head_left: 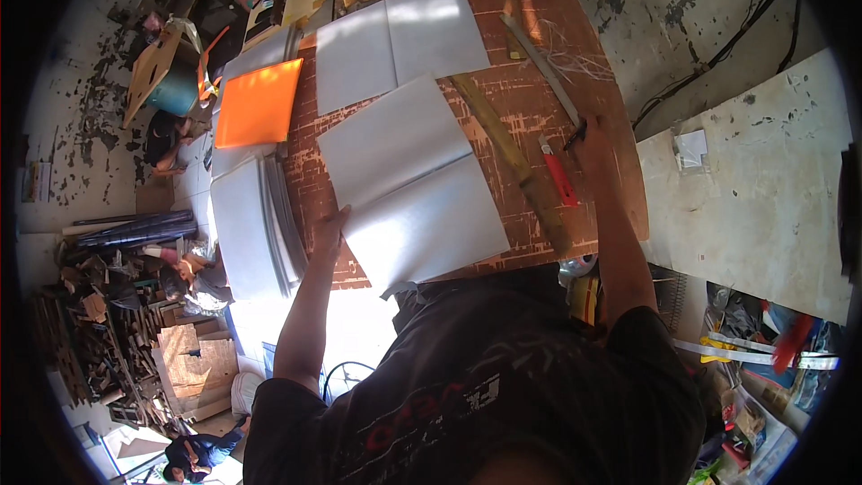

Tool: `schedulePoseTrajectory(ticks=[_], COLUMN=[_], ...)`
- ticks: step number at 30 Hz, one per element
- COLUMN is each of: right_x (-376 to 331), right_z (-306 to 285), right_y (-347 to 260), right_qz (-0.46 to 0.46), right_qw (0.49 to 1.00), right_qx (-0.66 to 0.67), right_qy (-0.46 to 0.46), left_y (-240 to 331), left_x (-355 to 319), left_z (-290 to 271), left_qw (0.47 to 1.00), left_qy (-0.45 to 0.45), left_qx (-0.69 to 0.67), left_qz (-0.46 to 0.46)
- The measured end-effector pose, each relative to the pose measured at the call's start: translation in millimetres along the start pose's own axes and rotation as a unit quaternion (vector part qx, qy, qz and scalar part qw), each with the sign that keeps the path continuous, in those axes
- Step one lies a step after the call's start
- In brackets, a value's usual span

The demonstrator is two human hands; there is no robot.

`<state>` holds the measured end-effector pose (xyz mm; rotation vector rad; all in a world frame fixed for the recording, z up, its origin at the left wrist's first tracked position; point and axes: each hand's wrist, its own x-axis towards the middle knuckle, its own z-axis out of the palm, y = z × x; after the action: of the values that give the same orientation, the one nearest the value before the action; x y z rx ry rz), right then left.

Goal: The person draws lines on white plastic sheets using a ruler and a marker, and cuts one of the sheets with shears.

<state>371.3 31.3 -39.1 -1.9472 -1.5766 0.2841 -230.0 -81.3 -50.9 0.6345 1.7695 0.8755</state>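
Left of the red cutter lay a silver sheet, probably light and slippery, best held by its edges. The left hand touched its side away from the cutter, its grip unclear; beyond the cutter, the right grip pinched a dark tool.

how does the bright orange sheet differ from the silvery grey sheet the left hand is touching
Colour: the bright orange rectangular sheet is vivid; the silvery grey creased sheet is pale.
Size: the orange sheet looks clearly smaller than the silvery one.
Surface: a line crosses the silvery sheet's middle; the orange sheet shows none.
Contact: the left hand touches the silvery sheet, not the orange one.
Both lie roughly flat.
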Motion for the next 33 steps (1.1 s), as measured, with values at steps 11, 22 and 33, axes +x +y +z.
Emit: schedulePoseTrajectory(ticks=[11, 22, 33], right_x=[-2.7, -20.9, -97.4], right_z=[21.7, -0.2, -5.5], right_y=[20.1, 2.7, -28.0], right_qz=[-0.113, -0.102, -0.038], right_qw=[0.982, 0.987, 0.984], right_qx=[-0.146, -0.122, 0.041], right_qy=[0.038, 0.020, -0.166], left_y=[-63.0, -88.8, -23.8], left_x=[-42.9, -113.0, -109.6], left_z=[16.8, 38.2, 78.6], left_qw=[0.952, 0.942, 0.854], left_qy=[0.143, 0.268, 0.246], left_qx=[-0.265, -0.196, 0.284], left_qz=[0.056, -0.054, 0.359])
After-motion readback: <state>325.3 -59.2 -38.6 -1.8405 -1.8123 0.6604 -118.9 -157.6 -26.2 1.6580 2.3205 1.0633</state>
